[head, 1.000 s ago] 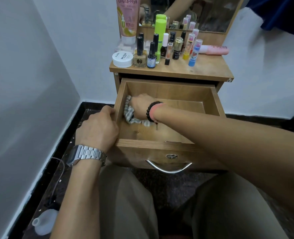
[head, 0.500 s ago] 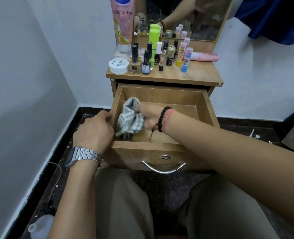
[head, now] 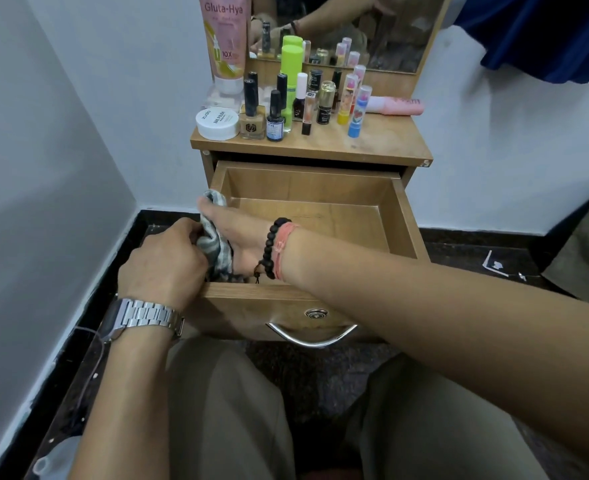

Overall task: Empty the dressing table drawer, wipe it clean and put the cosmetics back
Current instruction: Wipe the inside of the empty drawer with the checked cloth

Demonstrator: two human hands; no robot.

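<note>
drawer (head: 383, 216): pulled all the way out of the dressing table, wooden, nothing loose lying on the bit of its floor you can see
cloth (head: 213, 244): striped grey rag, bunched up against the drawer's left wall, near the front corner
right hand (head: 237, 233): reaches across into the drawer and presses the cloth to that left wall, fingers look laid along it, so more flat than curled
left hand (head: 163, 261): sits at the drawer's front-left corner from outside, fingers curled in and pinching the cloth edge
wrists: black bead bracelet (head: 270, 247) on the right, steel watch (head: 144, 317) on the left
cosmetics (head: 300, 98): all up on the tabletop (head: 372, 140), nail polishes, lip balms, a white jar (head: 217, 123), a tall pink tube (head: 224, 39) by the mirror (head: 372, 26)
handle (head: 312, 336): curved metal, on the drawer front, just above the person's knees
</note>
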